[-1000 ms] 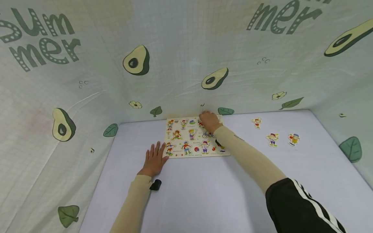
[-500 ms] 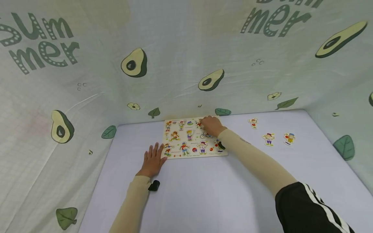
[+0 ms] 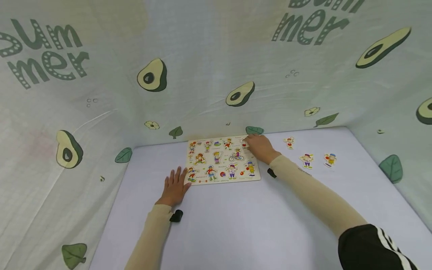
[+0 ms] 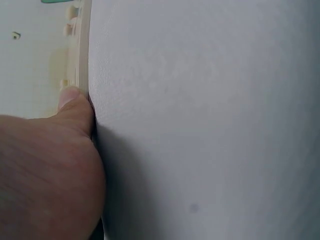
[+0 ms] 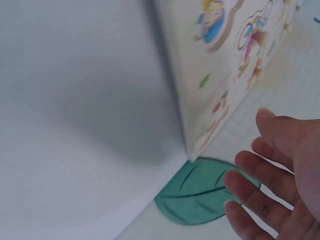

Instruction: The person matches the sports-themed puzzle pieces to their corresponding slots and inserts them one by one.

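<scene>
A pale puzzle board (image 3: 241, 165) with several cartoon figures of children lies against the back of the table. My left hand (image 3: 173, 189) rests on the table with spread fingers at the board's lower left. Its thumb (image 4: 71, 102) touches the board's edge in the left wrist view. Over the board's upper right corner is my right hand (image 3: 261, 148), hiding part of that corner. Seen from the right wrist, its fingers (image 5: 260, 172) are loosely extended and hold nothing. To the right lie three loose figure pieces: one (image 3: 288, 142) farther back, a second (image 3: 306, 160), and a third (image 3: 330, 159).
The white tabletop (image 3: 222, 225) reaches toward the front. A cloth (image 3: 195, 108) printed with avocados and leaves hangs behind and along both sides, close behind the board.
My right hand has moved right, from the board's upper middle to its upper right corner, uncovering figures there. The left hand stays at the board's edge. The head view has shifted slightly.
</scene>
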Demonstrator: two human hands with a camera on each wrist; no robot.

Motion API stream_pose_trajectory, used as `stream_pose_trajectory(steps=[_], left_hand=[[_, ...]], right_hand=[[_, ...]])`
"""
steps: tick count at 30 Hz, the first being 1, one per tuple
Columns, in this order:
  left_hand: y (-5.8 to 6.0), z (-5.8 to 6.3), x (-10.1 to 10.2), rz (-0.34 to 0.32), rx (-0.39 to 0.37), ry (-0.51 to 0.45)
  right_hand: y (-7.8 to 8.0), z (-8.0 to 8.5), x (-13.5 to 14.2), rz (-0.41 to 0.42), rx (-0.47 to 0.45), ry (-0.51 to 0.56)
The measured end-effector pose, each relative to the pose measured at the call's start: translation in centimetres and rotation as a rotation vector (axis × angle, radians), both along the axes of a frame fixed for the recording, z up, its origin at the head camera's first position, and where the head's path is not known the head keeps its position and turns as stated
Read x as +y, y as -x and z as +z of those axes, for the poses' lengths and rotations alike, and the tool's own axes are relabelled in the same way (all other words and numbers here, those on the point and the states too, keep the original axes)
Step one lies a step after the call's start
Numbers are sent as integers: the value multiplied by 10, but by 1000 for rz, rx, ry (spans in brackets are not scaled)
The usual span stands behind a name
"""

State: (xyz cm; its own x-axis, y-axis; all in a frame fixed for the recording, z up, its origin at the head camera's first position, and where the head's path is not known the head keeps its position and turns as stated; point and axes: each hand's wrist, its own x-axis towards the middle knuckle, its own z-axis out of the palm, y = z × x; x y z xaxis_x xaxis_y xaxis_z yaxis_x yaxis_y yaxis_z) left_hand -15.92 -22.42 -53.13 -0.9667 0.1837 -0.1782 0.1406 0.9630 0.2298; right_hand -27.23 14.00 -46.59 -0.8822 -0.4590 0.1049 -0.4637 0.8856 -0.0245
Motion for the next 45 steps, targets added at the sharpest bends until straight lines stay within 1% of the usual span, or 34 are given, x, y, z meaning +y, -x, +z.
stream_pose_trajectory(steps=[3, 7, 10, 13, 16, 19, 24, 27, 34, 38, 45], left_hand=[[0, -2, -2, 0, -9, 3], [-2, 2, -2, 3, -8, -11], [-4, 6, -1, 8, -12, -1], [-4, 8, -1, 18, -35, 30], [-4, 10, -1, 17, -41, 32], [-4, 11, 0, 13, -40, 32], [-6, 12, 0, 12, -33, 16], [-7, 13, 1, 6, -17, -10], [-9, 15, 3, 7, -12, -15], [-8, 16, 3, 5, -9, -19], [-2, 3, 0, -6, -10, -19]], right_hand=[[-5, -3, 13, -20, 23, 7], [-11, -7, 31, -42, 47, 9], [-15, -9, 44, -58, 70, 23], [-19, -10, 59, -84, 90, 47], [-21, -11, 74, -113, 105, 70], [-21, -13, 89, -140, 118, 87], [-20, -15, 110, -166, 111, 98], [-19, -17, 120, -169, 114, 95], [-16, -24, 137, -165, 172, 76], [-13, -26, 143, -170, 144, 44], [-4, -30, 154, -200, 53, -3]])
